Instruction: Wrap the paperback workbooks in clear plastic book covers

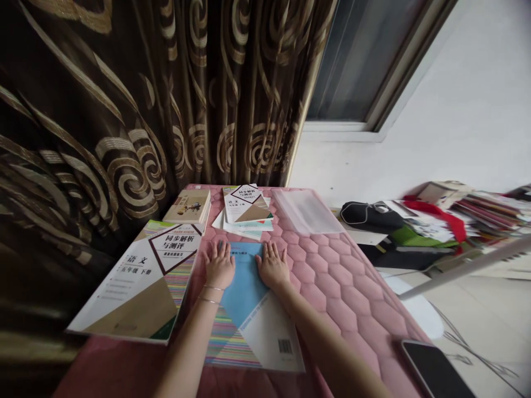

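A blue and white book (249, 287) lies flat in front of me, its striped corner and barcode towards my body. My left hand (219, 265) rests at the upper left edge of this book, fingers spread. At its upper right edge lies my right hand (272, 266), also flat with the fingers apart. Left of my left arm is a large white and brown workbook (136, 282) with Chinese print. Beyond my hands sits a small pile of booklets (246, 204), and a tan book (188, 207) stands to its left.
A pink quilted cover (332, 271) lies over the table. Clear plastic sheets (307, 211) rest at its far right, and a phone (433, 367) at the near right. A patterned curtain (232, 99) hangs behind. Piled papers and bags (415, 221) stand off to the right.
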The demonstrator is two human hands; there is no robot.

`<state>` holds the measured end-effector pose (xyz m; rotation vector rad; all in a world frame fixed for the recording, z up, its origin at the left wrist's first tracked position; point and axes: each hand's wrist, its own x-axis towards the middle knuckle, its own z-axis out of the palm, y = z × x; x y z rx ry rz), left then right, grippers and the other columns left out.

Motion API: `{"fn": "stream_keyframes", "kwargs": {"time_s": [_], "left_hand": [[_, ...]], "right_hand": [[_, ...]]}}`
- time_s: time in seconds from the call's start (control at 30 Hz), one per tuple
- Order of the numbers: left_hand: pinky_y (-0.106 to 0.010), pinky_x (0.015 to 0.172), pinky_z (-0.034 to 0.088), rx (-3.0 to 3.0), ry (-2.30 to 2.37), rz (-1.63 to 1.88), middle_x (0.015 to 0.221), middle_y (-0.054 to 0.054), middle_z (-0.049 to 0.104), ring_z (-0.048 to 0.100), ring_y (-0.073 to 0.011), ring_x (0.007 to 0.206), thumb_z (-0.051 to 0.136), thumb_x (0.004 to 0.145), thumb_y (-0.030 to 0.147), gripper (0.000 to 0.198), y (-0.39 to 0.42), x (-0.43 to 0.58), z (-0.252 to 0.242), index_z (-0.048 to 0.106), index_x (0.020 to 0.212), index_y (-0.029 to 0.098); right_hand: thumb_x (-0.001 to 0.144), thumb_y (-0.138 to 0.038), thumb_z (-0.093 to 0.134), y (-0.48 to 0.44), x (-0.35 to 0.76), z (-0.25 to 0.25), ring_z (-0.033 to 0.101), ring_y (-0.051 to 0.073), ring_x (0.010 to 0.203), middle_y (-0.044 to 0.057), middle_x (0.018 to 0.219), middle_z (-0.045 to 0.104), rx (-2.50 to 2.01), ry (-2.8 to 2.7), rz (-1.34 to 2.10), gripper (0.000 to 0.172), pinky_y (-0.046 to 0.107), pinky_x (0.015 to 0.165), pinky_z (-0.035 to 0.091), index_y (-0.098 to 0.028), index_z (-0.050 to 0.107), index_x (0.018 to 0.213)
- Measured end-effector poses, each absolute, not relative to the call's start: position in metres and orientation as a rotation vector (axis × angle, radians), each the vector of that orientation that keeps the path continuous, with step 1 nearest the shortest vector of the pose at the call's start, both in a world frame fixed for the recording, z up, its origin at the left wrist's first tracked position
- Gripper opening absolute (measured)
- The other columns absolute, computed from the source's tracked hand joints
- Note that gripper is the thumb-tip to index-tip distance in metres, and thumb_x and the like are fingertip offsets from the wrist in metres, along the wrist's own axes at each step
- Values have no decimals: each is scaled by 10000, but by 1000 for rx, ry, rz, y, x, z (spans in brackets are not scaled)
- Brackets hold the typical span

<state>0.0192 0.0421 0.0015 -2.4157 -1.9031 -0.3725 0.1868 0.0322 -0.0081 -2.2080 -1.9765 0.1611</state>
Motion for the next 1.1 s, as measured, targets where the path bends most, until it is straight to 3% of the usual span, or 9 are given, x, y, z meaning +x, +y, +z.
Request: {"fn": "stream_keyframes", "kwargs": {"time_s": [0.07,0.2,0.3,0.43,0.6,0.7,0.77,0.93,1.1], "left_hand": [[-704,1086,221,-2416,-1859,-366,1487,-133,419,278,-382,1414,344,933,237,509,11,27,-2,451,1424,163],[-527,1117,329,-2491,-1579,-409,1519,-68,386,362,-273,1391,356,902,150,564,-66,22,-19,387,1461,221],[-513,1122,325,-2423,-1495,-428,1541,-66,346,348,-270,1400,395,907,208,587,-101,-6,-30,324,1490,212],[-486,1111,342,-2333,-1499,-456,1535,-87,361,330,-276,1410,423,924,273,584,-111,-44,-33,315,1494,208],[-455,1001,457,-2292,-1635,-573,1424,-136,500,475,-297,1294,446,906,256,448,-108,-49,-28,503,1339,156],[-405,871,526,-2330,-1696,-788,1105,-128,659,623,-252,1037,417,875,187,268,-100,-45,-30,610,1059,163],[-388,810,541,-2333,-1735,-916,928,-118,665,646,-237,897,409,861,190,214,-91,-47,-34,597,957,160],[-383,759,534,-2303,-2064,-873,840,-111,673,665,-258,852,493,794,287,182,-70,-61,-36,594,872,158],[-296,646,488,-2450,-2592,-706,672,-36,645,651,-203,698,541,766,347,196,-69,-59,-5,604,722,167]], "right_hand": [[988,-391,219,12,174,-13,147,296,1463,200,1545,245,-2155,-2023,141,623,558,1169,80,-11,311,1474],[990,-358,265,-61,153,-40,230,296,1439,146,1527,314,-1810,-2239,35,550,528,1148,247,-103,382,1463],[982,-393,340,-116,159,-57,288,269,1422,114,1539,303,-1606,-2219,-158,597,482,1132,325,-156,245,1522],[972,-383,377,-148,188,-58,318,273,1408,90,1542,306,-1568,-2192,-225,699,509,1121,337,-205,25,1549],[973,-395,367,-152,203,-59,337,290,1397,103,1538,307,-1664,-2159,-227,704,550,1128,300,-217,1,1548],[974,-372,354,-152,196,-64,293,308,1414,121,1543,277,-1719,-2147,-210,684,583,1132,270,-190,32,1550],[962,-317,357,-150,188,-66,247,318,1428,141,1544,265,-1754,-2140,-178,668,585,1133,274,-144,86,1548],[904,-233,408,-141,166,-72,214,343,1426,227,1520,284,-1872,-2049,-110,643,526,1130,331,-2,271,1489],[867,-260,475,-132,156,-71,239,377,1417,258,1479,363,-1907,-1967,-13,605,556,1109,354,10,426,1406]]}}
